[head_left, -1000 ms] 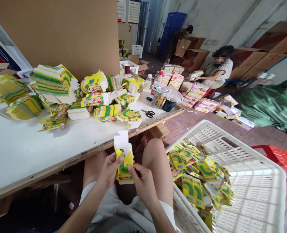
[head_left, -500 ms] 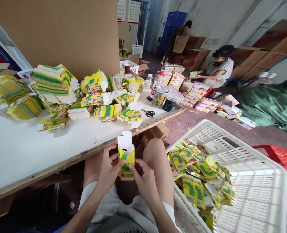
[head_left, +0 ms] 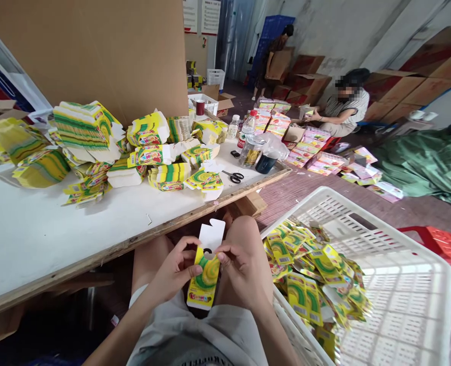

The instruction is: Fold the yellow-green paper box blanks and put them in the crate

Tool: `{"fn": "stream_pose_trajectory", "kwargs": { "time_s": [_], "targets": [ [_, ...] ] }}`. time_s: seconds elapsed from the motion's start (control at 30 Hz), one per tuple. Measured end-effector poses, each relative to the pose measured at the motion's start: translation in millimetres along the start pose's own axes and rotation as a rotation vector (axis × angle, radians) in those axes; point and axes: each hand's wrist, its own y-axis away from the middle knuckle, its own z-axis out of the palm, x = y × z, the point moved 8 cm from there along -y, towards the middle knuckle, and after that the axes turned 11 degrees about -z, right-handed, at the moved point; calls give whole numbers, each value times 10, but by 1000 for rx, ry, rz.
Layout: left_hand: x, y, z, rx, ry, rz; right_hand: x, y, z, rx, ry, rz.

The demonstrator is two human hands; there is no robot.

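Above my lap is a small yellow and green cardboard box (head_left: 205,278), tilted, with its white top flap (head_left: 212,235) standing up. My left hand (head_left: 178,265) grips the box's left edge between thumb and fingers. At the upper right edge, my right hand (head_left: 244,272) pinches the box near the base of the flap. A dark round cut-out shows below the flap; what lies inside is hidden. On the table edge beyond, a few flattened yellow boxes (head_left: 204,180) lie beside black-handled scissors (head_left: 233,176).
Stacks of folded yellow boxes (head_left: 86,129) cover the back of the white table (head_left: 31,234). Bottles and a jar (head_left: 251,152) stand at its right end. A white crate (head_left: 404,305) with yellow packets (head_left: 305,300) is at my right. Beyond it, a person (head_left: 343,104) sits by pink boxes.
The box has tilted, its top leaning right, and more of its printed front shows. My right hand has moved up from its lower side to the top right edge.
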Motion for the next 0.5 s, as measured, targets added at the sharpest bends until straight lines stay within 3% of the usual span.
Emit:
{"fn": "stream_pose_trajectory", "kwargs": {
  "time_s": [0.13, 0.27, 0.4, 0.5],
  "targets": [
    [24, -25, 20, 8, 21, 8, 43, 8, -74, 139, -44, -9],
    [42, -50, -91, 101, -61, 86, -122, -70, -112, 40, 24, -90],
    [-6, -50, -172, 204, -140, 118, -46, -79, -57, -75, 6, 69],
    [-39, -54, -128, 182, -223, 101, 38, -58, -44, -12, 140, 124]
  ]
}}
